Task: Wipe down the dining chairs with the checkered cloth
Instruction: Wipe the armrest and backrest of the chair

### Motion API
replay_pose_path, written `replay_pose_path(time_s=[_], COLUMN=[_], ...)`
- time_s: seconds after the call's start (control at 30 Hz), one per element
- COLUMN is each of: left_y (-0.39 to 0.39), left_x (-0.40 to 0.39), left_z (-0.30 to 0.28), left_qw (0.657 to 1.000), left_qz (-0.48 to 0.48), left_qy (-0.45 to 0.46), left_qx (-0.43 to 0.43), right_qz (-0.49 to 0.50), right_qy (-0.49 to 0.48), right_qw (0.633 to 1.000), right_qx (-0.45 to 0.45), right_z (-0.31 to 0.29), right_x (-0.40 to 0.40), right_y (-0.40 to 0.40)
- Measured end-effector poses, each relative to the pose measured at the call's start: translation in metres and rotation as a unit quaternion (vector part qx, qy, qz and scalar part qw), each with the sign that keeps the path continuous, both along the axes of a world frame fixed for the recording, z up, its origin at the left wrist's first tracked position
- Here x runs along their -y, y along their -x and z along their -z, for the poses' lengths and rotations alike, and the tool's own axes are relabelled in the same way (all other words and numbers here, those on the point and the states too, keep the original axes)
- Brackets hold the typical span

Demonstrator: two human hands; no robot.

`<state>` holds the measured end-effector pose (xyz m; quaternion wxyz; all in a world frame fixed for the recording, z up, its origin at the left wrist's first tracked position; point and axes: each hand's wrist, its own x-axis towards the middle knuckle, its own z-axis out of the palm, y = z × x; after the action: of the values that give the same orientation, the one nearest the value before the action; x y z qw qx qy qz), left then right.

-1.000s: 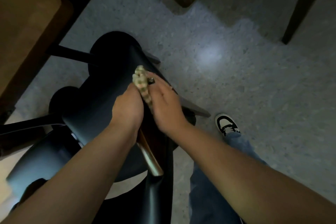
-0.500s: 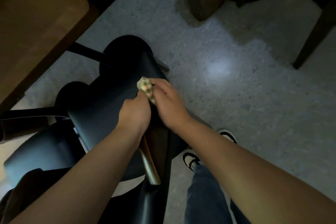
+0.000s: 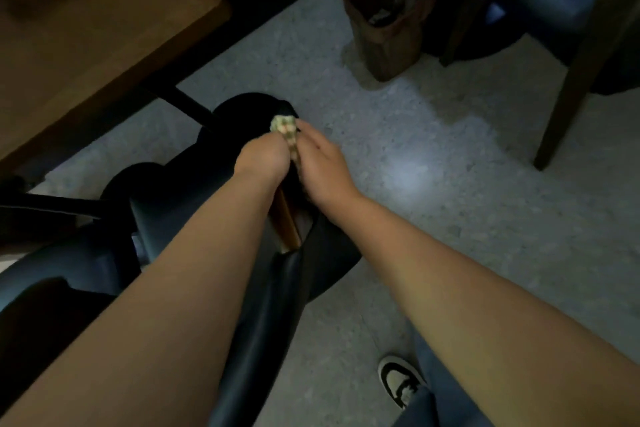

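Both hands grip the bunched checkered cloth over the far edge of the dark chair. Left hand fingers curled closed around it; right hand fingers pinching it.

One view only: head-worn, wide-angle, aimed forward and steeply down from above the person's own arms. Both forearms enter from 6 o'clock and meet near frame centre, close to the lens, where the left hand and right hand fill the middle ground. The dark chair sits directly beneath, running from 7 o'clock toward centre. The tabletop corner cuts in at 10 o'clock. The speckled floor spreads toward 3 o'clock; a bin stands at 1 o'clock. A shoe shows at 5 o'clock. Edges bow from lens distortion; lighting dim.
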<state>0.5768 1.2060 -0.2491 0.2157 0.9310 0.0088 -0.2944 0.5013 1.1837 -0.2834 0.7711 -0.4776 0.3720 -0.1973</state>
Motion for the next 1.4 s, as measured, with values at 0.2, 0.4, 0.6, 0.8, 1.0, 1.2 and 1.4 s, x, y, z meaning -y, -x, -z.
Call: replay_pose_path(time_s=[0.2, 0.4, 0.6, 0.8, 1.0, 1.2, 1.4], left_y=[0.07, 0.118, 0.145, 0.15, 0.138, 0.143, 0.114], left_x=[-0.063, -0.12, -0.147, -0.191, -0.22, -0.227, -0.273], left_z=[-0.05, -0.07, -0.069, -0.079, -0.08, -0.076, -0.093], left_qw=[0.992, 0.983, 0.963, 0.944, 0.942, 0.943, 0.931], left_qz=[0.009, 0.097, 0.129, 0.261, 0.288, 0.235, 0.348], left_qy=[0.122, 0.1, 0.025, -0.031, -0.067, 0.015, -0.034], left_qx=[-0.017, 0.115, 0.235, 0.2, 0.158, 0.235, 0.107], right_qz=[-0.059, -0.249, -0.387, -0.475, -0.448, -0.364, -0.513], right_qy=[0.1, 0.322, 0.492, 0.614, 0.669, 0.554, 0.664], right_qw=[0.993, 0.913, 0.78, 0.63, 0.593, 0.741, 0.54], right_qx=[0.013, 0.005, 0.009, -0.026, -0.013, 0.1, -0.062], right_z=[-0.035, -0.045, -0.058, -0.078, -0.071, -0.075, -0.087], right_x=[-0.022, -0.027, -0.007, 0.004, -0.012, -0.03, -0.002], right_y=[0.028, 0.047, 0.056, 0.06, 0.041, 0.084, 0.043])
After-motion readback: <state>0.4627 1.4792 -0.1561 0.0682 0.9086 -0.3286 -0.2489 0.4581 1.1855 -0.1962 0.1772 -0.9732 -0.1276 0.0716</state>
